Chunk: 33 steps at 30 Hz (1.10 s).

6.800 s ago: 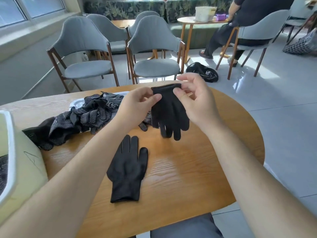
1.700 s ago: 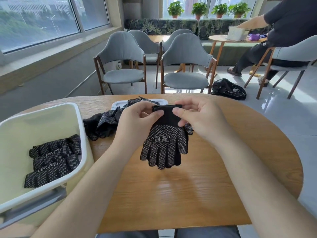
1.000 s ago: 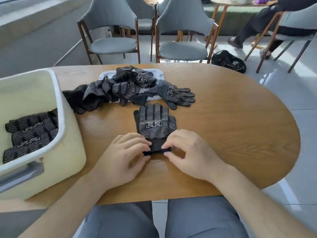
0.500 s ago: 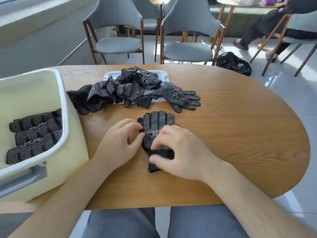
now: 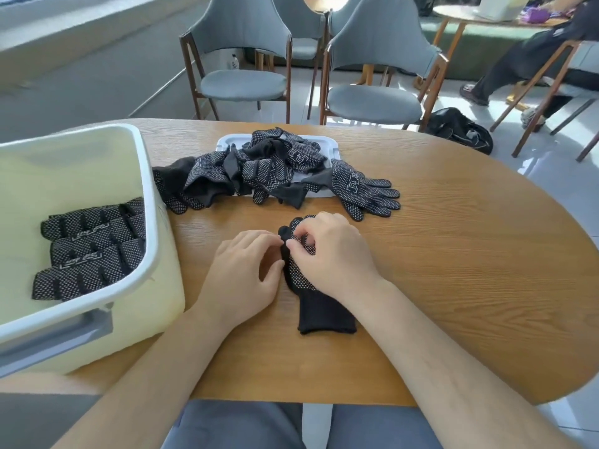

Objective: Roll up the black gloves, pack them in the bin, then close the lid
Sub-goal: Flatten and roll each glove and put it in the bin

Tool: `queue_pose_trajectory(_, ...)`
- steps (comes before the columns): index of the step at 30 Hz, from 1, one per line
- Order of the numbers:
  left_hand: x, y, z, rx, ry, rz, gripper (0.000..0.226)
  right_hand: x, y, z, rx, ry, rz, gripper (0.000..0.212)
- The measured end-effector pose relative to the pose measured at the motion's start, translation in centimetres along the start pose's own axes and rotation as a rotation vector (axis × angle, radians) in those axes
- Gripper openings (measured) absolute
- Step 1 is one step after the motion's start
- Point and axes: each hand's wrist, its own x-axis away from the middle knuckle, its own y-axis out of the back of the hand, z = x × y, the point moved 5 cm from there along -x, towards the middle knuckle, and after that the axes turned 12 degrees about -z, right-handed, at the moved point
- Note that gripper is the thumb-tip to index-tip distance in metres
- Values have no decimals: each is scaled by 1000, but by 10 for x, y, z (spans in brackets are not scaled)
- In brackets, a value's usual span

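On the table (image 5: 453, 254), near the middle, the black gloves (image 5: 321, 307) lie flat. The right hand (image 5: 334, 254) pinches their finger ends. The left hand (image 5: 243, 270) holds their left edge with curled fingers, right of the bin (image 5: 162, 303).

place: café-like lounge | signs: grey chairs (image 5: 382, 50), small round table (image 5: 460, 12), glossy tiled floor (image 5: 551, 176)

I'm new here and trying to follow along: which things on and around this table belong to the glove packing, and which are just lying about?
Part of the job:
glove that the right hand pinches
loose glove pile
rolled gloves in the yellow bin
white lid under the pile

Just lying about:
grey chairs
black bag on the floor
far table
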Motion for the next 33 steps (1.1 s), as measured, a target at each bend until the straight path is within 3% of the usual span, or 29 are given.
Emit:
queue_pose_trajectory(12, -1, 0, 3, -19, 18, 5, 25, 2, -10, -5, -4, 90, -168, 8)
queue_pose_trajectory(19, 0, 0, 3, -27, 19, 5, 28, 7, 2, 0, -48, 88, -146, 19)
queue_pose_trajectory(26, 0, -1, -6, -83, -31, -30, 39, 55, 19, 5, -67, 209, 231, 31)
queue_pose_trajectory(30, 0, -1, -9, -86, -34, -36, 45, 48, 22, 5, -131, 197, 294, 27)
queue_pose_trajectory(33, 1, -1, -10, -125, -48, -27, 43, 25, 29, 3, -198, 118, 211, 20)
